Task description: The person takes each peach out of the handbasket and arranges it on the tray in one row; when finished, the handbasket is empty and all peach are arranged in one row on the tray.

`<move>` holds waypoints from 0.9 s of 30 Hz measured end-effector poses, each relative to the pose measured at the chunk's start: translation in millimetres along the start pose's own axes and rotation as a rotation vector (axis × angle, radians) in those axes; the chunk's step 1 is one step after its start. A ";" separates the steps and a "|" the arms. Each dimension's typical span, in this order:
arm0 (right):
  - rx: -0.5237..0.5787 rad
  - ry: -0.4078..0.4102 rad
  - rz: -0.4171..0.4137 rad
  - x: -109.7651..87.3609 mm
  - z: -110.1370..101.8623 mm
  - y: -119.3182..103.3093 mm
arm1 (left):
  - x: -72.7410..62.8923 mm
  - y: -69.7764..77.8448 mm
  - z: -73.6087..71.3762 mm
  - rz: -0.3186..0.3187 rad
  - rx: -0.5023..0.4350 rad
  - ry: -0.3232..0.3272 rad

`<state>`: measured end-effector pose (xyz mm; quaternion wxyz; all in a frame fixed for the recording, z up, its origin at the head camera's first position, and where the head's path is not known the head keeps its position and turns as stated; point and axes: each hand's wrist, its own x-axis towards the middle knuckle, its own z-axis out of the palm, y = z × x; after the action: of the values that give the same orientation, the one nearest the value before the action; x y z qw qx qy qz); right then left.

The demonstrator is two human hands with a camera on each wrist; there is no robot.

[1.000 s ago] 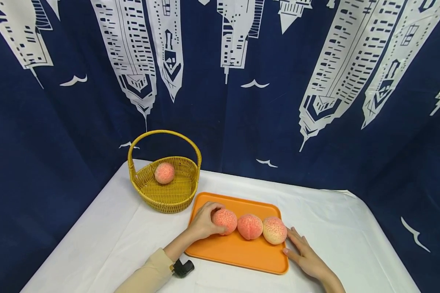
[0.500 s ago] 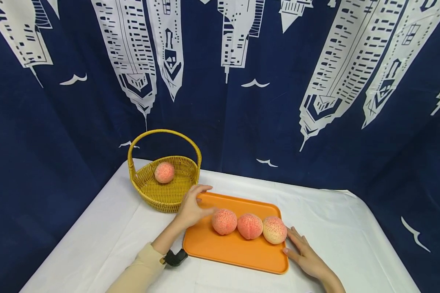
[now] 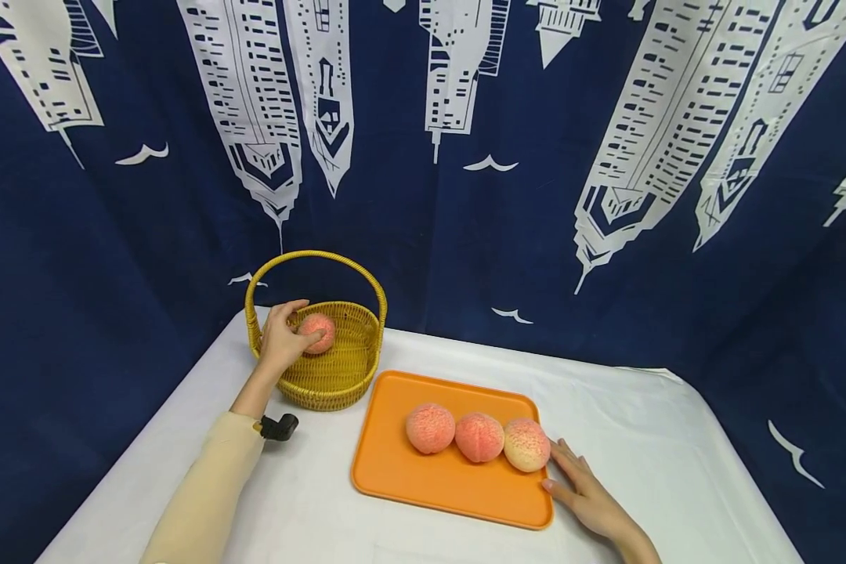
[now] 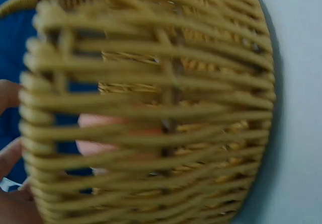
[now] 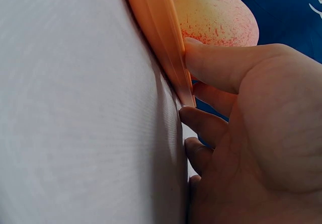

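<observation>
At the wicker basket (image 3: 327, 397) in the head view, my left hand (image 3: 280, 338) reaches over the left rim. Its fingers spread around a pink peach (image 3: 327, 324), with the thumb across the peach's near side. Through the weave in the left wrist view, the peach (image 4: 95, 142) appears below the rim and the fingers (image 4: 7, 158) beside it; firm contact is unclear. My right hand (image 3: 587, 493) rests at the right edge of an orange tray (image 3: 437, 489), fingers loosely extended. In the right wrist view its thumb touches the rim near a pale peach (image 5: 221, 17).
Three peaches sit in a row on the tray: a pink one (image 3: 431, 428), a creased pink one (image 3: 479, 437) and a yellowish one (image 3: 526, 445). The basket's tall handle (image 3: 317, 253) arches above its opening. Dark blue printed cloth (image 3: 423, 235) hangs behind the white table (image 3: 310, 486).
My left hand has let go of the leftmost peach on the tray and moved left and back to the peach in the basket. The right hand stays put.
</observation>
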<state>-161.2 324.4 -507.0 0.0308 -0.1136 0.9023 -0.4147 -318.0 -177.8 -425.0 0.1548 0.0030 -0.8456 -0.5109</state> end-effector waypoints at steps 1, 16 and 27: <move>0.002 -0.002 0.006 0.2 0.1 -0.2 | 3.6 -3.5 -0.6 -0.012 0.008 -0.017; 0.007 -0.010 0.035 0.1 -1.5 -3.5 | 28.2 -31.2 11.4 -0.065 0.126 -0.221; 0.026 -0.006 0.023 -1.5 -0.7 -2.5 | 28.4 -34.9 16.1 0.006 0.214 -0.183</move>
<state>-159.4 323.7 -504.8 0.0395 -0.1041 0.8981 -0.4255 -354.6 -185.2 -454.8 0.0773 -0.0300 -0.9058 -0.4155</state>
